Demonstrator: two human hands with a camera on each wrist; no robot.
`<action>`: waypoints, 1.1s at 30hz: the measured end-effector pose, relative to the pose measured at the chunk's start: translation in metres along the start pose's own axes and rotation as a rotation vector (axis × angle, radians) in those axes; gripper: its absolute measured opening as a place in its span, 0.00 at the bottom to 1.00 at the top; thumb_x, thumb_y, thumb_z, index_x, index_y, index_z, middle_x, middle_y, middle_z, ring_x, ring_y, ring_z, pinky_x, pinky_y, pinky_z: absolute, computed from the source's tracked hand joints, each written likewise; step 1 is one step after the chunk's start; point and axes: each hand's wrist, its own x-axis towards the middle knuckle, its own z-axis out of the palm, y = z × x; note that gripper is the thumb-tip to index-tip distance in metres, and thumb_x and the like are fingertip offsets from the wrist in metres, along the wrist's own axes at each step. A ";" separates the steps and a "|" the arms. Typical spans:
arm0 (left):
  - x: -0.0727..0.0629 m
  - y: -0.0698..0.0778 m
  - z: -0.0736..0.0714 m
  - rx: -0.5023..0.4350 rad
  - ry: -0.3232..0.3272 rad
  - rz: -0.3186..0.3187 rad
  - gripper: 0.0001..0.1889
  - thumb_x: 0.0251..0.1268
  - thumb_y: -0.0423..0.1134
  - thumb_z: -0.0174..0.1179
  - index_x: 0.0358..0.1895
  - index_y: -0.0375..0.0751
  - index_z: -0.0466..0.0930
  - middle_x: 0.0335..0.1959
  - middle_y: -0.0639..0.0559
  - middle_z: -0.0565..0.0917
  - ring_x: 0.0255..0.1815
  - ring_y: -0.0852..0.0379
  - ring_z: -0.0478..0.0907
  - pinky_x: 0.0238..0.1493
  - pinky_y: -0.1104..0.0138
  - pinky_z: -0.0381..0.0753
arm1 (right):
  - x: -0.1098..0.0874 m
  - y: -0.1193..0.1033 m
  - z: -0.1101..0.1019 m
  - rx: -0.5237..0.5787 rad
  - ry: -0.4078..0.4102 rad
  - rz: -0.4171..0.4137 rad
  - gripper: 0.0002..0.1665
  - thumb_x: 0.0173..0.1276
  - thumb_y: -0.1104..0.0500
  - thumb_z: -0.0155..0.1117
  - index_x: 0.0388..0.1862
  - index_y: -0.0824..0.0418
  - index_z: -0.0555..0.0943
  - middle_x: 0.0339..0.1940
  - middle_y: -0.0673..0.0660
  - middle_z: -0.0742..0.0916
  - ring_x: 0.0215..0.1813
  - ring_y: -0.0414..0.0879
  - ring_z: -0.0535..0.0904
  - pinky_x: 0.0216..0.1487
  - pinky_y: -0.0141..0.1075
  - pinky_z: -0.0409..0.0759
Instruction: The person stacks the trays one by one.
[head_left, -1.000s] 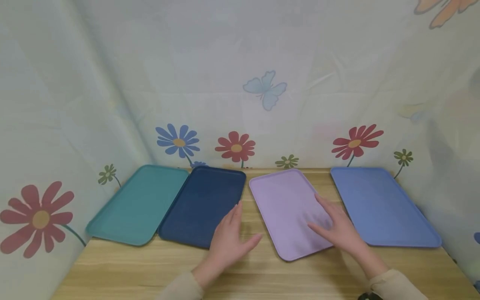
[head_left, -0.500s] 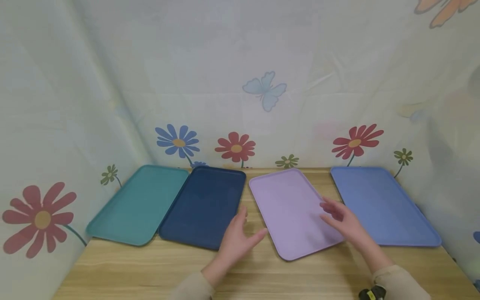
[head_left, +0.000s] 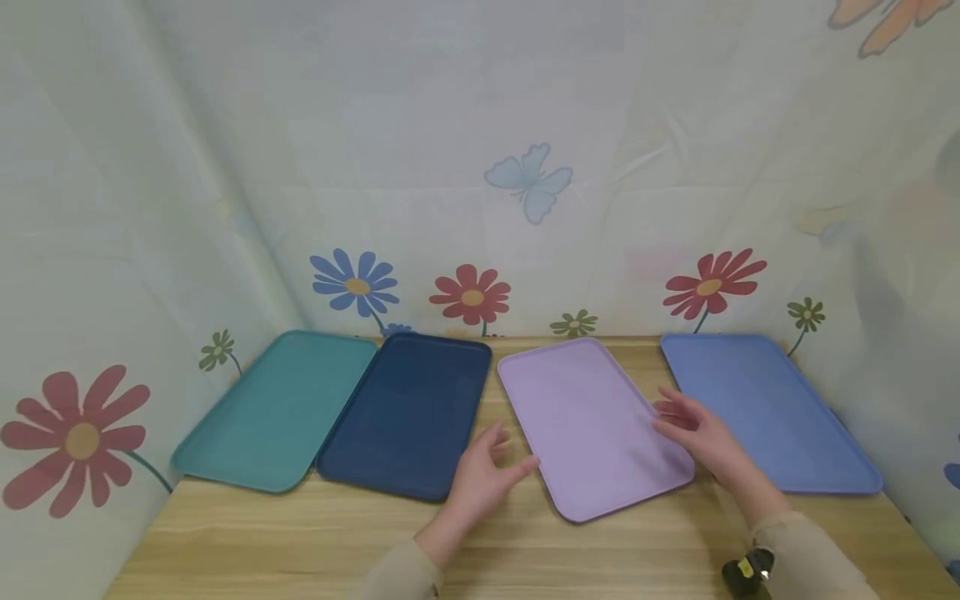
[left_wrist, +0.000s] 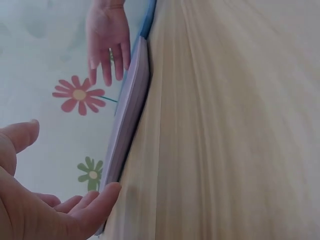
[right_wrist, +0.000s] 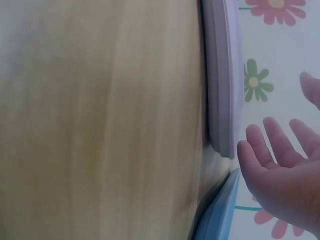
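A lilac tray (head_left: 592, 425) lies slightly turned on the wooden table, between my two hands. My left hand (head_left: 480, 479) hovers at its left long edge, thumb toward the rim, fingers loosely bent and holding nothing. On the other side, my right hand (head_left: 701, 433) is held at the tray's right edge with relaxed fingers, nothing in them. In the left wrist view, the left fingertips come right up to the near corner of the lilac tray (left_wrist: 127, 115). The right wrist view has the right fingers (right_wrist: 260, 150) spread beside the tray's end (right_wrist: 222, 100).
A navy tray (head_left: 408, 417) and a teal tray (head_left: 277, 408) lie side by side on the left. A periwinkle blue tray (head_left: 765, 417) lies at the right, partly behind my right hand. A flowered curtain (head_left: 480, 167) stands along the table's (head_left: 540, 554) back edge.
My left hand has shifted right, away from the navy tray toward the lilac one. My right hand has drawn right, from over the lilac tray to its edge. The trays have not moved.
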 end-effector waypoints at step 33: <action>0.016 -0.012 0.030 -0.392 0.028 -0.243 0.42 0.55 0.27 0.70 0.74 0.28 0.59 0.68 0.27 0.67 0.58 0.37 0.76 0.38 0.56 0.86 | 0.026 0.015 0.004 0.009 -0.055 0.232 0.44 0.72 0.63 0.61 0.77 0.73 0.50 0.71 0.78 0.64 0.71 0.69 0.63 0.69 0.56 0.64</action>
